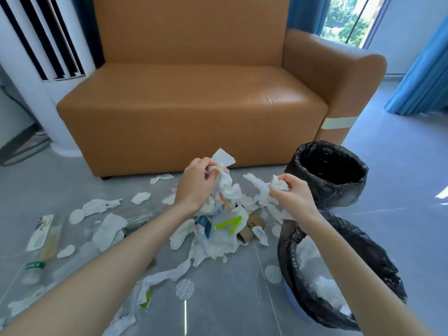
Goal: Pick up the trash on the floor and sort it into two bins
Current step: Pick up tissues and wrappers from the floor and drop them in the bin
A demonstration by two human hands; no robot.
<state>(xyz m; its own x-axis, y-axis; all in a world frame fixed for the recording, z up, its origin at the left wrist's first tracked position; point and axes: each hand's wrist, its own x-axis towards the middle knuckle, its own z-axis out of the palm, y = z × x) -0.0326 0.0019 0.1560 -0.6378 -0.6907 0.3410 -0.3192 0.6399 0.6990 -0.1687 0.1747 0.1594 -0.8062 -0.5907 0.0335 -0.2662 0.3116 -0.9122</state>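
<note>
**Tissue gathered in both hands, bins waiting on the right**

Forearms reach out over the littered floor [218, 299]. Left of the left hand lie plastic bottles [44, 241] and loose scraps. The left hand [196, 185] is closed on a bunch of crumpled tissue [226, 187] above the main pile [218, 234]; the right hand [294, 197] pinches another tissue wad [278, 184]. Below the right hand stands the near bin [291, 253], already holding paper; beyond it, the far bin [332, 166]. Judged step: collecting paper. Next: carry both wads right and release them over the near bin.

Tissue scraps [213, 243] littering grey floor [218, 299]
</note>
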